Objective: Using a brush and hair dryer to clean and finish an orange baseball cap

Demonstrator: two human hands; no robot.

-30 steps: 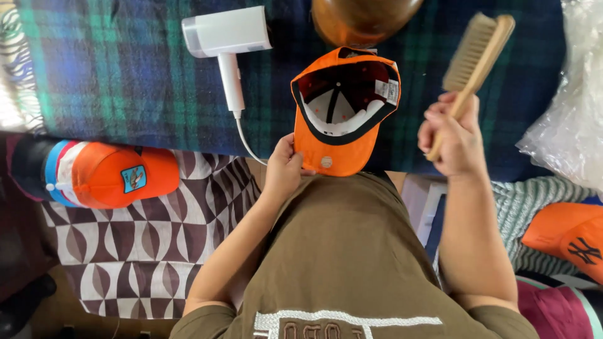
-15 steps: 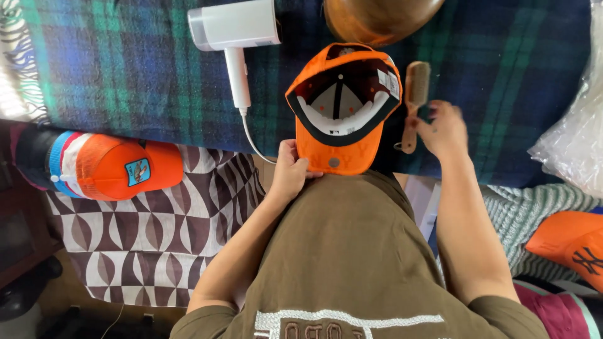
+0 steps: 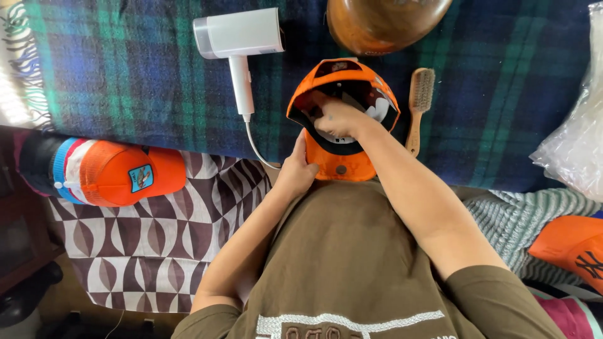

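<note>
Counted 3 orange caps: 1 upturned cap [image 3: 342, 125] in the middle w/ both hands on it, 1 cap w/ a patch [image 3: 119, 172] at left, 1 more cap [image 3: 575, 248] at the right edge, partly cut off. 2 hands: left hand [image 3: 298, 169], right hand [image 3: 339, 119]. 1 white hair dryer [image 3: 239, 41] w/ 1 cord. 1 wooden brush [image 3: 419, 103]. 1 brown wooden bowl [image 3: 383, 22]. 1 plaid blanket [image 3: 125, 81]. 1 clear plastic bag [image 3: 575, 144]. 1 patterned brown-and-white cloth [image 3: 144, 251].

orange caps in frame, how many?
3: one cap held by both hands at centre, one cap on the patterned cloth at left, one cap at the right edge, partly cut off.
</note>
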